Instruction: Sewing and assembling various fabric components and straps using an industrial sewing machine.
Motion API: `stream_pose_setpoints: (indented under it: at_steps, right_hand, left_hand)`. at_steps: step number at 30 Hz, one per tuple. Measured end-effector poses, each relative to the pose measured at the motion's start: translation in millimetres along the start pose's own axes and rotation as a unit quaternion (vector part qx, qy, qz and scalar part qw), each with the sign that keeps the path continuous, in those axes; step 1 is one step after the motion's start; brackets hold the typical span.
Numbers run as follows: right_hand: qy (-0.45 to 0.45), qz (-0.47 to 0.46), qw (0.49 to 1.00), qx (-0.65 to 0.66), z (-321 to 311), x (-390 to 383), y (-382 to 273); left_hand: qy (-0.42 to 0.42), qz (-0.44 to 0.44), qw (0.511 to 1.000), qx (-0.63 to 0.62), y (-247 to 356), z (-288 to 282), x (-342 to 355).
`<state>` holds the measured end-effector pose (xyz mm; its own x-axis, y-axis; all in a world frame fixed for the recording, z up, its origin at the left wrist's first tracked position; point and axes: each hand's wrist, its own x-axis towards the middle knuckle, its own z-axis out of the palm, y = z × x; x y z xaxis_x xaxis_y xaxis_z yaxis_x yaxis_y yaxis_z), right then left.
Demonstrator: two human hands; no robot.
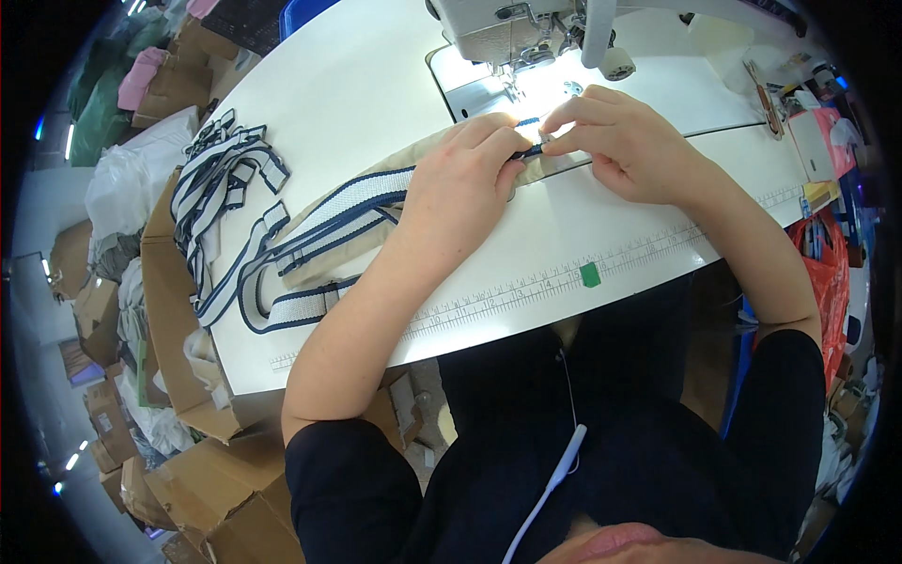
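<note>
A sewing machine (536, 38) stands at the far side of the white table, its lamp lighting the needle area. Just in front of it, my left hand (460, 179) grips a white webbing strap with navy edges (366, 193), laid over a beige fabric strip (338, 254). My right hand (625, 146) pinches the strap's end beside the left fingertips. Both hands meet close to the presser foot; the exact fold between the fingers is partly hidden. The strap trails leftward in loops under my left forearm.
More striped straps (225, 164) lie heaped at the table's left edge. A ruler strip (526, 291) with a green tape piece (590, 274) runs along the front edge. Cardboard boxes (216, 479) crowd the floor at left. A red plastic bag (827, 273) hangs at right, near small tools.
</note>
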<state>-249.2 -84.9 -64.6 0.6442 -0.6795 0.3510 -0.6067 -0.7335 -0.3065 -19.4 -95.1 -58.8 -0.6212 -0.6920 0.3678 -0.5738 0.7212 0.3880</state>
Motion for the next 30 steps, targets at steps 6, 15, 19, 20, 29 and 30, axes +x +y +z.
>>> stream_pose_setpoints:
  at_steps: [6,15,19,20,29,30]
  right_hand:
    - [-0.005,0.006,1.000,-0.004,-2,1,-1]
    - [-0.024,-0.002,1.000,-0.019,-3,0,-1]
    - [0.003,-0.006,0.999,-0.052,-1,1,2]
    - [0.009,-0.001,0.998,-0.057,-1,0,2]
    - [0.020,0.037,0.997,-0.062,5,4,5]
    - [0.016,0.049,0.997,-0.062,5,5,4]
  left_hand:
    - [-0.019,-0.017,1.000,0.007,1,-3,1]
    - [-0.004,-0.016,0.999,-0.031,-2,-2,4]
    - [-0.025,-0.035,0.999,-0.024,-6,-4,12]
    - [-0.029,-0.037,0.998,-0.033,-7,-5,15]
    - [-0.003,-0.023,0.999,-0.041,-22,-2,24]
    - [-0.001,-0.020,0.999,-0.049,-23,-2,25]
